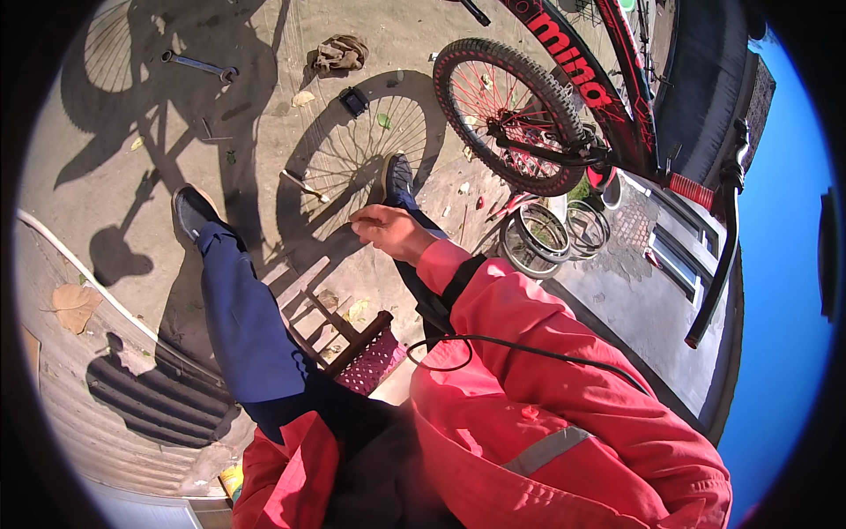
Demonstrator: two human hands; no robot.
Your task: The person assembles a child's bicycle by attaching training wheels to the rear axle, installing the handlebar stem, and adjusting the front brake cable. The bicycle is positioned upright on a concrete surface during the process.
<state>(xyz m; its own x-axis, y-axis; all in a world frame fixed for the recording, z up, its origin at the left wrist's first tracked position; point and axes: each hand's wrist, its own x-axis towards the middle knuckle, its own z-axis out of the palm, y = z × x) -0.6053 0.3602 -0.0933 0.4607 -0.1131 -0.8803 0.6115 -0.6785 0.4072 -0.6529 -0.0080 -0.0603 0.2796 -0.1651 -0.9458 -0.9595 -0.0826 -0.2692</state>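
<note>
My right hand (388, 231), in a red sleeve with a black band at the wrist, reaches out above the ground near my right shoe (398, 176). Its fingers are curled in, and what they hold, if anything, is hidden. Only a red sleeve (286, 472) shows of my left arm at the lower left; that hand is out of view. Just beyond my right hand, a small tool with a pale handle (304, 186) lies on the ground. A black and red bicycle (586, 75) stands at the upper right, its spoked wheel (507, 115) apart from my hand.
A double-ended wrench (200, 66), a brown rag (341, 55) and a small black block (354, 101) lie ahead. A low stool with pink webbing (368, 363) is between my legs. Several wheel rims (536, 240) lie to the right, and a pale hose (106, 295) runs at left.
</note>
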